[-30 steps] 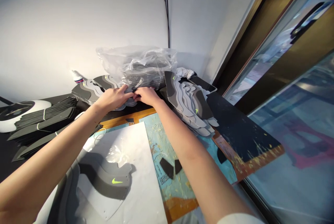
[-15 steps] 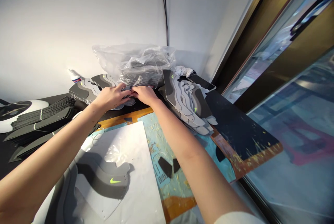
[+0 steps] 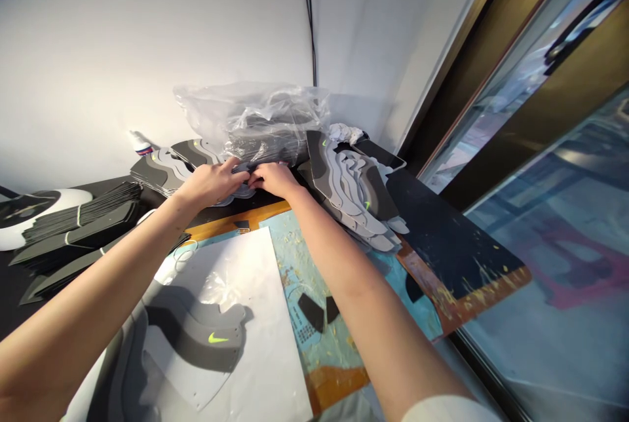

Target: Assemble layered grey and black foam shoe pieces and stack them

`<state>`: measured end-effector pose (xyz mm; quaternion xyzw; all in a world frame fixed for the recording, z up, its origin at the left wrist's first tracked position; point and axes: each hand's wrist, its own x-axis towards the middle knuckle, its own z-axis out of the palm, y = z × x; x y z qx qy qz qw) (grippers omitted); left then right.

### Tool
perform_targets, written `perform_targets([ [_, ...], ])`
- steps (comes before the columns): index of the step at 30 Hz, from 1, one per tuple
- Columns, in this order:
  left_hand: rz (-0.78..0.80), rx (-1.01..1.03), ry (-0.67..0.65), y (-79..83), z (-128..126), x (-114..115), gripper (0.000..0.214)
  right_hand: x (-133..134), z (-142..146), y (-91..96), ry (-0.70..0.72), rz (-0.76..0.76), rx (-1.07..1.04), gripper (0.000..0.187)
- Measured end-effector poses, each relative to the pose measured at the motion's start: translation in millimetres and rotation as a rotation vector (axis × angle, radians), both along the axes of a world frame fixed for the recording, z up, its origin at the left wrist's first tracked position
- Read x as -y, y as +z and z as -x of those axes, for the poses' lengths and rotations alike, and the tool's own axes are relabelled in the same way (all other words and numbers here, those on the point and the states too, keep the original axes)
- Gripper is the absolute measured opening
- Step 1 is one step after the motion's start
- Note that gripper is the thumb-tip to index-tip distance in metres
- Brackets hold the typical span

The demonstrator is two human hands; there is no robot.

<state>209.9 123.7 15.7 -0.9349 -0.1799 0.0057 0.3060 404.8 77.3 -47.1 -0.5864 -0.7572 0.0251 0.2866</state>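
Note:
At the back of the table my left hand (image 3: pixel 213 183) reaches in with its fingers bent and drawn together. My right hand (image 3: pixel 273 179) is close beside it, fingertips pinched, nearly touching the left ones. Whatever lies between the fingers is too small and hidden to make out. Stacked grey shoe upper pieces (image 3: pixel 166 166) lie under and to the left of my left hand. Just behind both hands stands a clear plastic bag (image 3: pixel 278 117) holding more grey pieces. A layered grey shoe upper (image 3: pixel 196 337) with a yellow-green swoosh lies on the white board (image 3: pixel 265 278) below my arms.
More shoe uppers (image 3: pixel 339 179) are heaped to the right, near a black phone-like slab (image 3: pixel 381 153). Bundled black strips (image 3: pixel 78 225) lie left, with a small white bottle (image 3: pixel 140 143) behind. Dark cut pieces (image 3: pixel 310 312) rest on the glue-stained blue sheet (image 3: pixel 337 356). A glass door borders the right.
The fingers of my left hand have drawn closer together and moved slightly right, while the right fingertips have curled in a little. The stacks and the bag stay where they were.

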Motion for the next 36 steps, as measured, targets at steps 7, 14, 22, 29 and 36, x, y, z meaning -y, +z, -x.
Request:
perform_targets([
  [7,0.011,0.022,0.000,-2.7,1.4,-5.2,0.056,4.4,7.3,6.7,-0.064,-0.015,0.013,0.018],
  [14,0.073,0.031,-0.002,1.2,4.4,-5.9,0.051,8.4,1.8,8.6,-0.058,0.024,-0.163,0.011],
  [22,0.047,0.025,-0.028,3.5,2.5,-1.6,0.047,8.1,1.9,3.1,0.023,0.052,-0.211,0.020],
  [29,0.012,-0.005,0.008,2.2,1.6,1.0,0.047,8.5,5.4,3.3,-0.027,0.020,-0.111,0.017],
  [36,0.129,0.048,0.015,2.7,1.5,0.7,0.048,7.9,9.5,5.6,-0.097,0.026,-0.118,0.015],
])
